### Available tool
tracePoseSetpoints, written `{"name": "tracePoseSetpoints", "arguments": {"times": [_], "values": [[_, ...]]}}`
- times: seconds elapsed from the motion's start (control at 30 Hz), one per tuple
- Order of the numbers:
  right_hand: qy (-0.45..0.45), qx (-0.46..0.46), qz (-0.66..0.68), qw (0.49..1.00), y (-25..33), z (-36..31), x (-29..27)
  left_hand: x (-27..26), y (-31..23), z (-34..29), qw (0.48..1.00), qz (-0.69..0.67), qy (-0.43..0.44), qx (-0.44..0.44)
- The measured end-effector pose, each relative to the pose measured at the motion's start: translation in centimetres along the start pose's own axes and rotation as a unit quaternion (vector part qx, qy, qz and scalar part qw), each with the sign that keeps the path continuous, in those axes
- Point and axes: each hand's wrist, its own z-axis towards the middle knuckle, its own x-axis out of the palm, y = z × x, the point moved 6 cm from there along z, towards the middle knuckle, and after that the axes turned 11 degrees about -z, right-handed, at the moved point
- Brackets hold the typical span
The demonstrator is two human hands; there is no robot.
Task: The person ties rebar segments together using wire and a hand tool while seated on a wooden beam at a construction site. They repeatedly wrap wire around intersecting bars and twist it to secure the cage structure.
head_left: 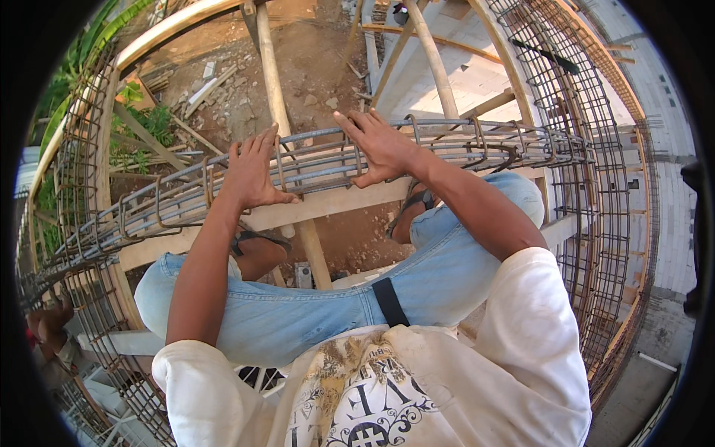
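— Between our left hand (252, 170) and right hand (383, 153), how does the rebar cage (320, 134) lie?

— Crosswise under our fingers; its long axis runs left to right, reaching out past both hands; a wooden board (328, 205) lies just our side of the thumbs.

— Which hand is nearer the rusty stirrup (279, 167)?

— Our left; the hoop stands just right of its fingers; our right sits farther along the bars.

— And the fingers themselves?

— Spread on both hands, thumbs well apart; how firmly they press on the steel, we cannot tell.
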Motion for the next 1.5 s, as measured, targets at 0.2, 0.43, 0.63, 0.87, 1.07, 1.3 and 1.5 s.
{"name": "tracePoseSetpoints", "arguments": {"times": [0.2, 0.43, 0.63, 0.87, 1.07, 1.3, 1.5], "values": [[-0.016, -0.004, 0.015, 1.000, 0.3, 0.4, 0.3, -0.3, -0.3, 0.0, 0.999, -0.026, 0.008, 0.018], [-0.007, 0.029, 0.045, 0.999, 0.8, 0.9, 0.4, -0.5, -0.1, 0.0, 0.997, -0.070, -0.016, 0.033], [-0.014, 0.011, 0.048, 0.999, 0.9, 1.1, 0.1, -0.8, 0.4, -0.3, 0.994, -0.097, -0.016, 0.049], [-0.002, 0.004, 0.040, 0.999, 1.5, 1.5, -0.6, -0.5, 0.7, -0.7, 0.996, -0.065, -0.004, 0.052], [-0.002, 0.005, 0.066, 0.998, 1.1, 1.4, -0.8, -4.3, 2.6, -2.3, 0.998, 0.034, 0.050, -0.003], [0.008, -0.007, 0.077, 0.997, 0.9, 1.6, -0.3, -6.2, 7.0, -4.6, 0.981, 0.079, 0.171, -0.044], [-0.033, 0.001, 0.021, 0.999, 2.0, 2.5, -1.8, -6.7, 8.3, -5.1, 0.992, -0.015, 0.122, -0.009]]}}
